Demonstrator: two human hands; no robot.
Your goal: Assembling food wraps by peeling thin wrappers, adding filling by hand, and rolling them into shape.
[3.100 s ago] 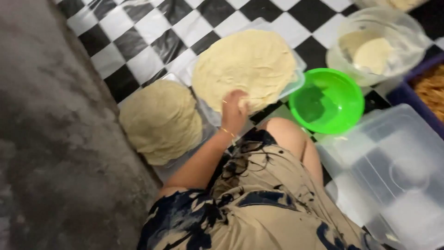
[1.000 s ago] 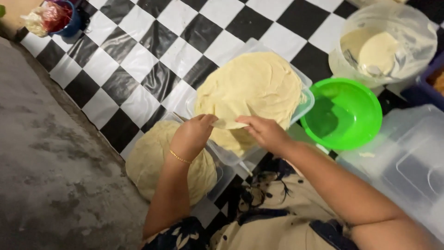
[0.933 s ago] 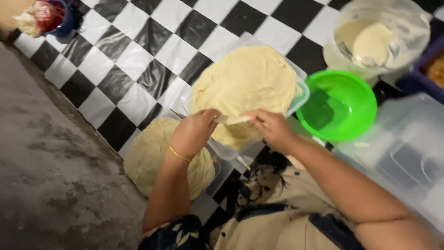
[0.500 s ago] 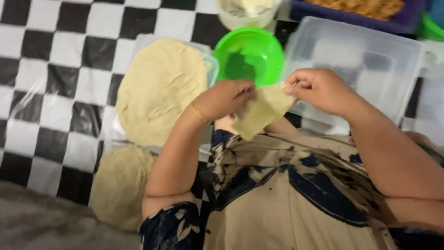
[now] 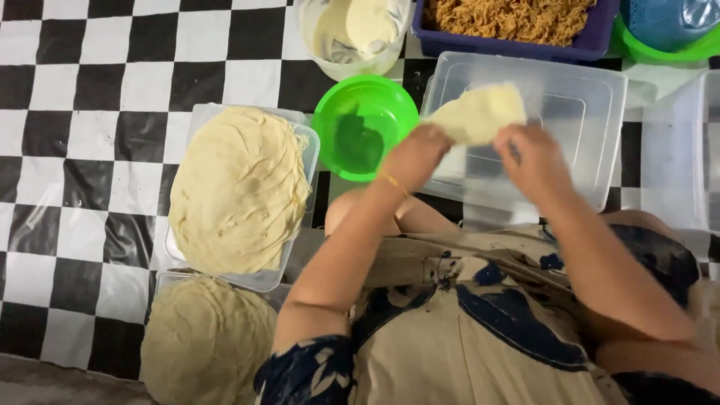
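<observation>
Both hands hold one thin pale wrapper sheet (image 5: 480,112) up over a clear plastic container lid (image 5: 577,112). My left hand (image 5: 416,154) pinches its lower left edge, and a thin bracelet sits on that wrist. My right hand (image 5: 532,161) grips the sheet's right edge. A stack of the same round sheets (image 5: 236,187) lies on a clear tray (image 5: 304,146) to my left. A second stack (image 5: 202,341) lies nearer me.
A bright green bowl (image 5: 364,124) sits between the tray and the lid. Behind it stand a clear tub of white paste (image 5: 352,30), a blue tray of shredded filling (image 5: 517,22) and another green bowl (image 5: 660,49). Another clear box (image 5: 690,150) lies at right, on the black-and-white checkered floor (image 5: 90,112).
Both hands peeled a sheet off the big stack and carried it right and up, from my lap area to over the clear lid. The view swung toward the bowls and trays.
</observation>
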